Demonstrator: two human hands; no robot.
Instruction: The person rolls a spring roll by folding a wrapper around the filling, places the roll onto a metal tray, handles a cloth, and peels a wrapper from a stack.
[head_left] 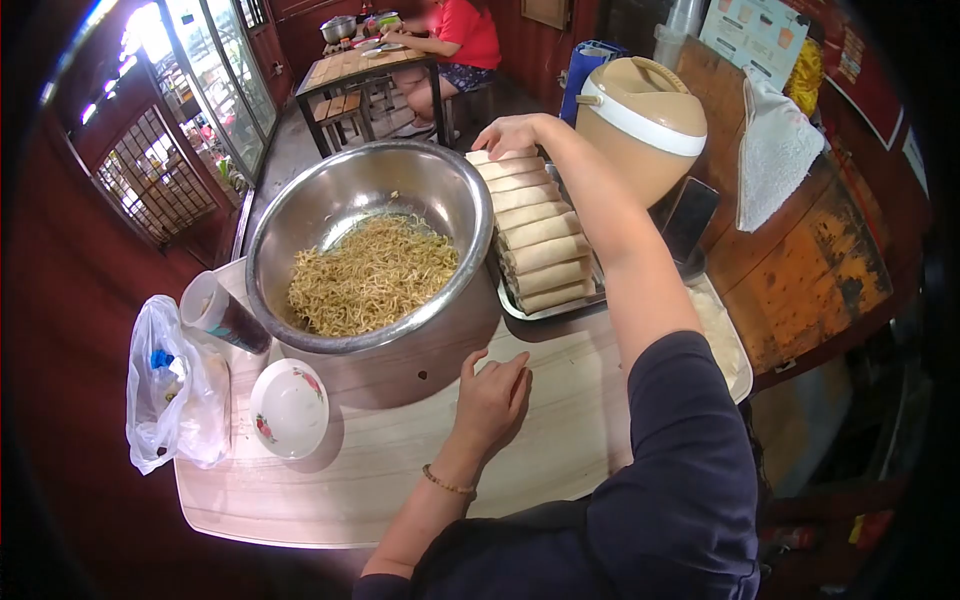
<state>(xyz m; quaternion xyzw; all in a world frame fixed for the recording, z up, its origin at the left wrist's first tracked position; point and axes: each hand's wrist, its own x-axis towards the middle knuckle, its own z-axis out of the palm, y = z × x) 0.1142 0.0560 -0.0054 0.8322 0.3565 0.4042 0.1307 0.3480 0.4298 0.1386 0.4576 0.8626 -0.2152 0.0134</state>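
Pale uncooked spring rolls point(543, 252) lie side by side in a stacked row on a metal tray point(560, 317). My right hand point(508, 135) reaches over to the far end of that row, its bent fingers closed on the farthest spring roll point(500, 156); part of the grip is hidden. Left of the tray stands a large steel bowl point(470, 220) with a shredded, bean-sprout-like filling point(375, 275) in it. My left hand point(493, 395) hovers over the near part of the table point(400, 480), thumb and fingers apart and holding nothing.
At left are a flowered white bowl point(290, 408), a cup of dark drink point(225, 315) and a plastic bag point(178, 385). A beige drink cooler point(640, 125), a phone point(690, 220) and pale wrapper sheets point(715, 335) are at right. Another person point(465, 45) sits farther back.
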